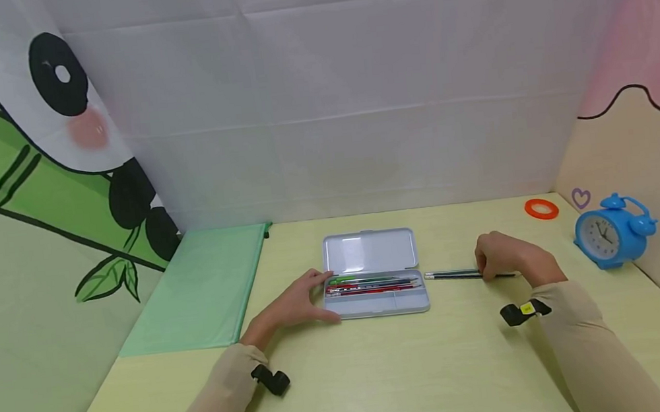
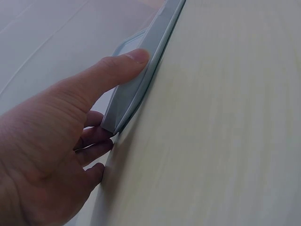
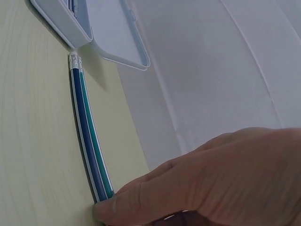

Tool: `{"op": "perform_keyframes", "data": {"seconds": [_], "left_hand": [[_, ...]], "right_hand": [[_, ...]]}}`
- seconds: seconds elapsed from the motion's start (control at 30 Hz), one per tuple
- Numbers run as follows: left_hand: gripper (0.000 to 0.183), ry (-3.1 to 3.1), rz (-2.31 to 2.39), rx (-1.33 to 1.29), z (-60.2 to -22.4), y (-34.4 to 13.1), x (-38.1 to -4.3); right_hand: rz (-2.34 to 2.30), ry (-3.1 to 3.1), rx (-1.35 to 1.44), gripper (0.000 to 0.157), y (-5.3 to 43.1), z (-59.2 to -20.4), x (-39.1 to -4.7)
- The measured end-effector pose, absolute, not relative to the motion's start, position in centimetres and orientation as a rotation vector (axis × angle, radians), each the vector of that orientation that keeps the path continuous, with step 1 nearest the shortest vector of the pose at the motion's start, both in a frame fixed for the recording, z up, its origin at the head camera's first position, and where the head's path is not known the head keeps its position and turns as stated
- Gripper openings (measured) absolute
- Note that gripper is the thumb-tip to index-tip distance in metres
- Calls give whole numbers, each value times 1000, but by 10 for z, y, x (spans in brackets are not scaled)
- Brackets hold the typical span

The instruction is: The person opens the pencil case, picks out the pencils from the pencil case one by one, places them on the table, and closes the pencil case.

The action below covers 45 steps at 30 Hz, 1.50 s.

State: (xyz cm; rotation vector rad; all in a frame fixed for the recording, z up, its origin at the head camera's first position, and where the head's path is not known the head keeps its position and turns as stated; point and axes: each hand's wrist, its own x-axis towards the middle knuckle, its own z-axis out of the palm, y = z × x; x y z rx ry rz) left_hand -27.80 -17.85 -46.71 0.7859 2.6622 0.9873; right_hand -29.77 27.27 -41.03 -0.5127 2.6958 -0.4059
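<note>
A white pencil case [image 1: 376,312] lies with its lid [image 1: 370,252] folded back, several pencils [image 1: 368,287] in its rear compartment. At its left end, my left hand [image 1: 299,302] holds the case, thumb on the front edge and fingers round the left side, as the left wrist view also shows. To the right of the case, my right hand [image 1: 504,255] pinches two pencils, one dark blue [image 3: 86,127] and one green [image 3: 94,136], near their far ends. Both lie on the table side by side, eraser ends close to the case. The right fingertips are partly hidden.
A blue alarm clock [image 1: 613,232] stands at the right edge of the table [image 1: 394,372]. Behind it lies an orange ring [image 1: 542,209]. A green folder-like sheet [image 1: 201,291] covers the left side. Fabric walls [image 1: 349,98] enclose the back and sides.
</note>
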Motion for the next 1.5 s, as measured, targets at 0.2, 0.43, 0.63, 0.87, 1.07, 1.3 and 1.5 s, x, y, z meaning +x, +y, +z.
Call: {"op": "perform_keyframes", "data": {"seconds": [0.2,0.43,0.63,0.87,1.07,1.3,1.5], "left_hand": [[98,2666,983,784,-468,-178,-278],[98,2667,983,775,-467,-178,-278],[98,2668,979,774,-467,-178,-278],[97,2666,986,776,-467,-178,-277],[97,2668,985,777,-469,-178,-278],[97,2671,982,781,-470,-179,-280],[98,2669,987,785,-471,-179,-280]], "right_hand": [[-417,2715,-550,13,272,-411,-298],[-409,2725,-555,9,273,-411,-298],[-422,2724,-552,10,274,-411,-297],[-424,2718,-541,10,274,-411,-296],[-428,2713,-524,9,275,-411,-297],[-431,2703,-508,7,274,-409,-296],[-414,2716,-523,6,272,-407,-295]]}}
